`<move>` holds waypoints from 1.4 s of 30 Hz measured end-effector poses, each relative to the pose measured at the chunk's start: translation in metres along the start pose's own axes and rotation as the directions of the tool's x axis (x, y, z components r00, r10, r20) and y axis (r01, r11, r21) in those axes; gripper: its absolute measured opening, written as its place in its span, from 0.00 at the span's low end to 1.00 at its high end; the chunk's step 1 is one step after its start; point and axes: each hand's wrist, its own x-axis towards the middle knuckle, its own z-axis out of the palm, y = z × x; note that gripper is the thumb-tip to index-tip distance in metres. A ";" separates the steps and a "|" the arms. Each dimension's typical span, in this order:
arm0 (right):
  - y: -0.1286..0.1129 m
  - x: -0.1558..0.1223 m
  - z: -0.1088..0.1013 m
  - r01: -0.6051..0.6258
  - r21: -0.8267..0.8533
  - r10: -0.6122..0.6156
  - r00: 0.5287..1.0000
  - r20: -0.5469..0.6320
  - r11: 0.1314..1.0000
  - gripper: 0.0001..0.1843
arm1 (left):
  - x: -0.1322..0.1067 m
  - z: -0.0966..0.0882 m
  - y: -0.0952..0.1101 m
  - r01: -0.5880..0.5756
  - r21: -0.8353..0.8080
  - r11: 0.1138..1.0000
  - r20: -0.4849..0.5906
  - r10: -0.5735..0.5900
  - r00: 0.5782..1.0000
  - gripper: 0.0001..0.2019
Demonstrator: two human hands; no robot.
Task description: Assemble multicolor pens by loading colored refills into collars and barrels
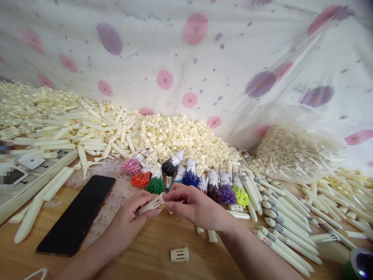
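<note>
My left hand (126, 219) is closed around a cream slotted pen barrel (153, 203), tilted up to the right, with a spot of orange-red showing in its slots. At the barrel's upper end, my right hand (201, 208) has thumb and fingers pinched together; what they hold is hidden. Just behind the hands lie bundles of pen refills with white stems and coloured ends, among them orange (141, 179), green (155, 183), dark blue (190, 177), purple (227, 193) and yellow-green (241, 194). A loose slotted sleeve (180, 255) lies on the wooden table (145, 258) in front.
A black phone (77, 214) lies at left beside a power strip (37, 179). Heaps of cream sleeves (186, 136) and pen tubes (96, 124) fill the back. At right are rows of multicolour pens (288, 217) and a clear bag of small parts (297, 155).
</note>
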 end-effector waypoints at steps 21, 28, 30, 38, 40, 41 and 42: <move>0.048 0.065 0.000 0.417 -0.879 -0.452 0.846 0.282 0.231 0.08 | 0.011 0.001 0.008 0.318 -0.801 0.507 -0.009 -0.541 0.841 0.09; 0.043 0.088 0.001 0.562 -0.821 -0.459 0.758 0.463 0.099 0.09 | 0.013 0.000 0.007 0.325 -0.833 0.448 0.039 -0.538 0.842 0.08; 0.044 0.091 0.003 0.583 -0.809 -0.466 0.738 0.488 0.074 0.11 | 0.015 0.000 0.007 0.326 -0.836 0.441 0.033 -0.553 0.833 0.09; 0.055 0.078 0.003 0.603 -0.796 -0.514 0.699 0.497 0.049 0.13 | 0.017 0.002 0.020 0.300 -0.859 0.416 -0.008 -0.595 0.804 0.14; 0.061 0.075 0.003 0.604 -0.795 -0.567 0.677 0.469 0.064 0.13 | 0.017 0.002 0.020 0.309 -0.851 0.424 0.002 -0.587 0.810 0.15; 0.063 0.075 0.004 0.600 -0.797 -0.596 0.668 0.445 0.078 0.14 | 0.017 0.002 0.019 0.316 -0.844 0.433 0.003 -0.586 0.810 0.15; 0.065 0.074 0.005 0.594 -0.799 -0.621 0.662 0.420 0.092 0.14 | 0.017 0.002 0.018 0.322 -0.836 0.444 0.004 -0.583 0.813 0.14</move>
